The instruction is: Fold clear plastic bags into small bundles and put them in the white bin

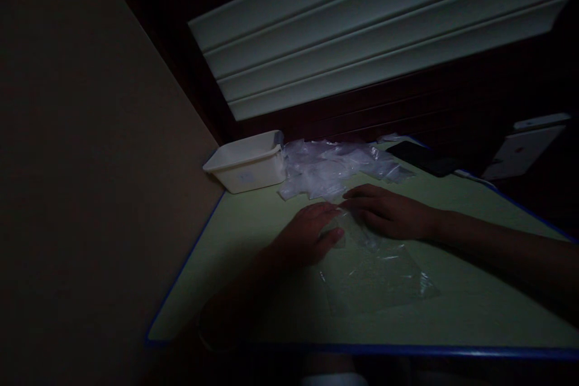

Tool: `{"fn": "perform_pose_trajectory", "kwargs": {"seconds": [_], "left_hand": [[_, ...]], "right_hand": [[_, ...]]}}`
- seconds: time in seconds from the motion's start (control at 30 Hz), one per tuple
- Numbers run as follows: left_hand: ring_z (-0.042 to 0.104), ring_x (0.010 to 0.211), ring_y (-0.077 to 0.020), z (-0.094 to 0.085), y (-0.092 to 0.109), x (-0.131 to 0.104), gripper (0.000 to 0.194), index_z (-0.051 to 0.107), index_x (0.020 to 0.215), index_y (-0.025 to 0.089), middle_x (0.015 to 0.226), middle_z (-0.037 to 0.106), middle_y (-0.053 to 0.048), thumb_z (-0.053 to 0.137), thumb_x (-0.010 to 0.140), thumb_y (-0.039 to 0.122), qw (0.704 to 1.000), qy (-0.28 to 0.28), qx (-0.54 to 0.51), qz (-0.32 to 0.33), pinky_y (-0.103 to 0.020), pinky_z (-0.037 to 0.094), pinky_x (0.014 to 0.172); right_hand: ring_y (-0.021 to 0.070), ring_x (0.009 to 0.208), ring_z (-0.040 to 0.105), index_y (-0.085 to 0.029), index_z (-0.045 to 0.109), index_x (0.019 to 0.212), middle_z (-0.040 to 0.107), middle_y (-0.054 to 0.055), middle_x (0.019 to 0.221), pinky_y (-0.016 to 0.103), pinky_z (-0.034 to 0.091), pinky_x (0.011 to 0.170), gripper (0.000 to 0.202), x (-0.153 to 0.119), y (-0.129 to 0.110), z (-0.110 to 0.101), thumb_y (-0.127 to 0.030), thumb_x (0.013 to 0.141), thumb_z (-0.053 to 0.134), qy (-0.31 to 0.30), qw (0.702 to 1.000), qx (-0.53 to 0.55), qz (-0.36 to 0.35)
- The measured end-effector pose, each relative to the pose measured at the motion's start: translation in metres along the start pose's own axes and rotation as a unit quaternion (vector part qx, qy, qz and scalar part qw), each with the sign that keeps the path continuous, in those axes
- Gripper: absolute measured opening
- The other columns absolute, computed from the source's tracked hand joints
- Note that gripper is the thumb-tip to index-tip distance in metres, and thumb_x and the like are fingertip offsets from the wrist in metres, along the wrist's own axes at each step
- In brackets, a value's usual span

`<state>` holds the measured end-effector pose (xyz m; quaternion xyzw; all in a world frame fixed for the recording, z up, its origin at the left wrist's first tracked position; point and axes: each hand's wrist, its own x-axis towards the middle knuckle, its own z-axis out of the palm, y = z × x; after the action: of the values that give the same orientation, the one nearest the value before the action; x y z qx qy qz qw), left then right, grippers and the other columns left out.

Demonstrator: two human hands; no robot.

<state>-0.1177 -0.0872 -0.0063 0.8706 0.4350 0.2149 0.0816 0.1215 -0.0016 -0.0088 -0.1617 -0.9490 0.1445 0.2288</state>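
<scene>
a: can you read any writing?
b: it's too dark for that. the white bin has a small pale label on its front, and the white box at the far right bears a blurred reddish mark.
a: what's in the bin?
b: its floor is hidden from here, so i can't say. it stands at the far left of the table, with a heap of small clear packets just beside it and a flat dark device further right.
a: and the hands?
b: both are at the far end of the clear bag, which lies flat on the table, nearer than the heap. the left hand has its thumb apart from its fingers; the right hand has its fingers stretched forward.
a: gripping it?
b: they're probably touching the film, but i can't tell whether either hand pinches it.
</scene>
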Motion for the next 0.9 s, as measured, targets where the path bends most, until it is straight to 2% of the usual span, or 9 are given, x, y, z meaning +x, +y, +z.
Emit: {"fn": "perform_pose_trajectory", "kwargs": {"seconds": [0.17, 0.3, 0.4, 0.5, 0.63, 0.73, 0.83, 0.9], "left_hand": [[0.043, 0.133, -0.0201, -0.008, 0.000, -0.001, 0.046, 0.048, 0.134, 0.016, 0.138, 0.053, -0.010, 0.041, 0.096, 0.040, 1.000, -0.011, 0.006, -0.025, -0.041, 0.033, 0.112], [0.047, 0.129, -0.0189, -0.014, 0.000, -0.001, 0.041, 0.055, 0.127, 0.016, 0.133, 0.058, -0.009, 0.035, 0.098, 0.036, 1.000, -0.006, 0.012, -0.021, -0.040, 0.036, 0.110], [0.053, 0.122, -0.0190, -0.020, -0.001, 0.000, 0.037, 0.060, 0.121, 0.016, 0.126, 0.063, -0.008, 0.038, 0.097, 0.033, 0.999, 0.006, 0.032, -0.022, -0.039, 0.038, 0.107], [0.059, 0.110, -0.0195, -0.028, -0.006, -0.002, 0.034, 0.061, 0.118, 0.016, 0.117, 0.067, -0.008, 0.040, 0.095, 0.030, 0.997, 0.004, 0.056, -0.055, -0.038, 0.043, 0.100], [0.060, 0.104, -0.0233, -0.043, -0.018, -0.013, 0.034, 0.063, 0.114, 0.015, 0.112, 0.066, -0.011, 0.043, 0.091, 0.030, 0.988, -0.029, 0.093, -0.121, -0.040, 0.046, 0.094], [0.061, 0.098, -0.0231, -0.053, -0.029, -0.024, 0.033, 0.063, 0.113, 0.017, 0.108, 0.066, -0.010, 0.049, 0.086, 0.029, 0.982, -0.073, 0.082, -0.152, -0.039, 0.047, 0.090], [0.058, 0.106, -0.0218, -0.059, -0.037, -0.030, 0.037, 0.060, 0.117, 0.018, 0.115, 0.063, -0.008, 0.055, 0.080, 0.023, 0.986, -0.106, 0.050, -0.120, -0.037, 0.045, 0.095], [0.057, 0.106, -0.0211, -0.060, -0.040, -0.030, 0.033, 0.062, 0.112, 0.019, 0.113, 0.063, -0.007, 0.055, 0.080, 0.023, 0.988, -0.108, 0.037, -0.103, -0.036, 0.044, 0.095]], "right_hand": [[0.0272, 0.117, 0.054, -0.013, 0.064, 0.122, 0.057, 0.018, 0.126, 0.044, 0.044, 0.100, 0.038, -0.001, -0.002, -0.001, -0.026, 0.093, 0.044, -0.013, 0.999, -0.026, 0.016], [0.0274, 0.115, 0.055, -0.014, 0.065, 0.120, 0.058, 0.018, 0.124, 0.046, 0.045, 0.099, 0.038, 0.001, -0.004, -0.003, -0.027, 0.093, 0.042, -0.015, 0.999, -0.029, 0.021], [0.0278, 0.115, 0.055, -0.013, 0.065, 0.121, 0.057, 0.018, 0.124, 0.046, 0.045, 0.099, 0.038, 0.001, -0.003, -0.002, -0.027, 0.093, 0.042, -0.015, 0.999, -0.029, 0.019], [0.0280, 0.116, 0.055, -0.014, 0.064, 0.122, 0.057, 0.018, 0.125, 0.046, 0.045, 0.099, 0.038, 0.000, -0.001, -0.001, -0.027, 0.093, 0.043, -0.014, 0.999, -0.025, 0.017], [0.0285, 0.116, 0.055, -0.014, 0.066, 0.120, 0.059, 0.017, 0.124, 0.046, 0.045, 0.099, 0.038, 0.000, -0.002, -0.001, -0.028, 0.092, 0.045, -0.009, 1.000, -0.011, 0.021], [0.0285, 0.115, 0.055, -0.015, 0.066, 0.120, 0.059, 0.017, 0.124, 0.046, 0.045, 0.099, 0.037, 0.000, -0.004, -0.002, -0.029, 0.093, 0.045, -0.008, 1.000, -0.008, 0.024], [0.0286, 0.115, 0.056, -0.015, 0.067, 0.119, 0.059, 0.017, 0.124, 0.046, 0.046, 0.098, 0.037, 0.000, -0.003, -0.001, -0.029, 0.093, 0.043, -0.008, 1.000, -0.015, 0.024], [0.0287, 0.115, 0.056, -0.016, 0.066, 0.119, 0.059, 0.016, 0.125, 0.047, 0.046, 0.097, 0.037, 0.000, -0.001, 0.000, -0.029, 0.093, 0.043, -0.006, 1.000, -0.015, 0.021]]}}
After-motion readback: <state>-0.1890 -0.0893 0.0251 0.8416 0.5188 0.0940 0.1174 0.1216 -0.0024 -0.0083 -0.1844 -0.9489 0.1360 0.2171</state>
